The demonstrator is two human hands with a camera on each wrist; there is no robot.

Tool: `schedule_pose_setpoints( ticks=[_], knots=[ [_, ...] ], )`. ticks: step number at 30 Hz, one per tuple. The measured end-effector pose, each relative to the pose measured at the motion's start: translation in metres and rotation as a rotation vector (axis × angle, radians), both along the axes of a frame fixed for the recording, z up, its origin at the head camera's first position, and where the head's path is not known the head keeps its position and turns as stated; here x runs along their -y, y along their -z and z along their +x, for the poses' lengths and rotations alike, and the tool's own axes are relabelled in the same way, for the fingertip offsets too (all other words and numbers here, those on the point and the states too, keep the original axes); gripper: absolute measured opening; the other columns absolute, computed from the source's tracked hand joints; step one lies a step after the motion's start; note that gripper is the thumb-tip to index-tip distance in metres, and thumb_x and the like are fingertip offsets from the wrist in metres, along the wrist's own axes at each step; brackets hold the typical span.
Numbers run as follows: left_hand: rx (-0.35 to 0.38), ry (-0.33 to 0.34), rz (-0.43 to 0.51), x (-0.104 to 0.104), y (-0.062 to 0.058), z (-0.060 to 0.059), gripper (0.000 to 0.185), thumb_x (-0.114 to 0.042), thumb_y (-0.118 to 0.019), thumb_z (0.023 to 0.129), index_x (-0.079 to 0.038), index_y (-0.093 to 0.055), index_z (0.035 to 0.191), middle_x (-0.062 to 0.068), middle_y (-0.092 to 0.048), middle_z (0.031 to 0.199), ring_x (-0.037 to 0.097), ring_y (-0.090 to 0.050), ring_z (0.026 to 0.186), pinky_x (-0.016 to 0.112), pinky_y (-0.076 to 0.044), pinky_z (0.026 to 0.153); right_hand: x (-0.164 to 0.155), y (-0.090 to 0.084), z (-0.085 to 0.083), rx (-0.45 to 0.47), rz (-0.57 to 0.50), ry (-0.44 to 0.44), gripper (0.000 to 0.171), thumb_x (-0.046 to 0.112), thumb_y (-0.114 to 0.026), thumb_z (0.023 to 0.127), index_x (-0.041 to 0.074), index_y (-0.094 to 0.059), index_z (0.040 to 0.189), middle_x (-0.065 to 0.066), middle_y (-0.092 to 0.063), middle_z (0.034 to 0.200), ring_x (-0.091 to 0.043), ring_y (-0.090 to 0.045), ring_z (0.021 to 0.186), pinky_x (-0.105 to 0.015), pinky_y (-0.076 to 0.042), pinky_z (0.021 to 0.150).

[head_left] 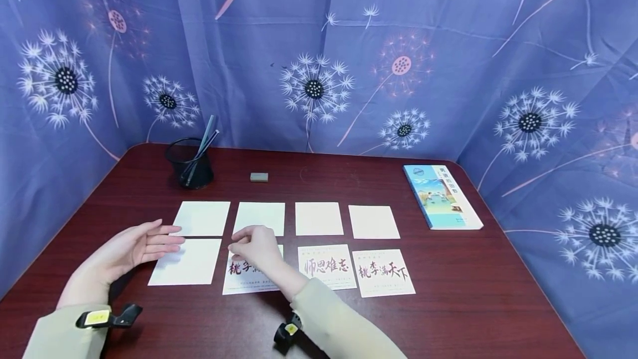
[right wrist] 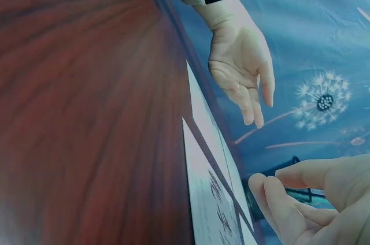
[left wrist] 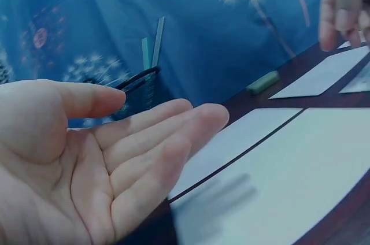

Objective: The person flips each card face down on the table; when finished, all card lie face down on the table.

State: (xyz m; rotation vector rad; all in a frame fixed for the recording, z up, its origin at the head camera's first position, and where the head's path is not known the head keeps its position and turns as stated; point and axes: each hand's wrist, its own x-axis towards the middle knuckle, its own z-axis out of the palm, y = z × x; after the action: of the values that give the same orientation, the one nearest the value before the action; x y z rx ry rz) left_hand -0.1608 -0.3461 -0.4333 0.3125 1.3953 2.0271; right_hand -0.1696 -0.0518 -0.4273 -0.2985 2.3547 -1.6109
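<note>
While left hand [head_left: 130, 251] hovers, right hand [head_left: 256, 248] covers card [head_left: 249, 276]

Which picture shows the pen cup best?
The head view: the whole pen cup stands on the table with its pens. In the left wrist view the left hand hides most of it. The right wrist view shows only a dark sliver.

Black mesh pen holder [head_left: 190, 170] with pens, grey eraser [head_left: 258, 177], blue book [head_left: 441, 196], dark red table [head_left: 473, 292], dandelion-print curtain [head_left: 319, 54]
</note>
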Motion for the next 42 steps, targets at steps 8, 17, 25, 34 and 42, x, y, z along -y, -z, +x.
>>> schedule_pose_setpoints(
  ticks=[8, 17, 25, 34, 42],
  knots=[
    [-0.07, -0.003, -0.228, -0.034, 0.002, -0.008, 0.046, -0.025, -0.023, 0.11, -0.009, -0.06, 0.132, 0.001, -0.072, 0.117, 0.014, -0.068, 0.109, 0.026, -0.055, 0.092, -0.032, -0.005, -0.009, -0.012, 0.049, -0.028, 0.02, 0.005, -0.069, 0.082, -0.003, -0.071, 0.101, -0.011, -0.075, 0.083, -0.02, -0.074, 0.066, -0.022, -0.059, 0.063],
    [-0.025, 0.026, -0.358, -0.06, -0.002, -0.012, 0.055, -0.029, -0.028, 0.108, 0.015, -0.043, 0.138, 0.013, -0.069, 0.121, 0.02, -0.069, 0.108, 0.029, -0.056, 0.091, -0.071, -0.006, -0.017, -0.013, 0.135, -0.036, 0.025, 0.008, -0.067, 0.08, -0.004, -0.071, 0.102, -0.013, -0.075, 0.087, -0.02, -0.073, 0.072, -0.025, -0.059, 0.069],
    [-0.016, 0.048, -0.388, -0.07, -0.003, -0.009, 0.057, -0.029, -0.028, 0.108, 0.017, -0.042, 0.137, 0.013, -0.07, 0.118, 0.022, -0.069, 0.107, 0.029, -0.055, 0.091, -0.091, -0.01, -0.012, 0.079, 0.191, -0.066, 0.031, 0.013, -0.069, 0.083, -0.003, -0.07, 0.109, -0.012, -0.075, 0.087, -0.019, -0.073, 0.074, -0.026, -0.057, 0.069],
    [-0.007, 0.061, -0.314, -0.074, 0.003, -0.01, 0.053, -0.027, -0.027, 0.108, 0.015, -0.044, 0.137, 0.009, -0.071, 0.116, 0.02, -0.069, 0.106, 0.028, -0.055, 0.092, -0.097, -0.008, -0.007, 0.119, 0.115, -0.063, 0.033, 0.009, -0.068, 0.083, -0.008, -0.067, 0.112, -0.016, -0.075, 0.094, -0.022, -0.073, 0.075, -0.027, -0.059, 0.07],
    [-0.012, 0.046, -0.311, -0.076, 0.003, -0.008, 0.055, -0.028, -0.028, 0.108, 0.017, -0.042, 0.137, 0.011, -0.07, 0.118, 0.019, -0.069, 0.105, 0.028, -0.056, 0.091, -0.098, -0.003, -0.003, 0.202, -0.052, -0.05, 0.038, -0.007, -0.06, 0.082, -0.016, -0.06, 0.118, -0.028, -0.068, 0.109, -0.031, -0.072, 0.092, -0.031, -0.06, 0.078]
  ],
)
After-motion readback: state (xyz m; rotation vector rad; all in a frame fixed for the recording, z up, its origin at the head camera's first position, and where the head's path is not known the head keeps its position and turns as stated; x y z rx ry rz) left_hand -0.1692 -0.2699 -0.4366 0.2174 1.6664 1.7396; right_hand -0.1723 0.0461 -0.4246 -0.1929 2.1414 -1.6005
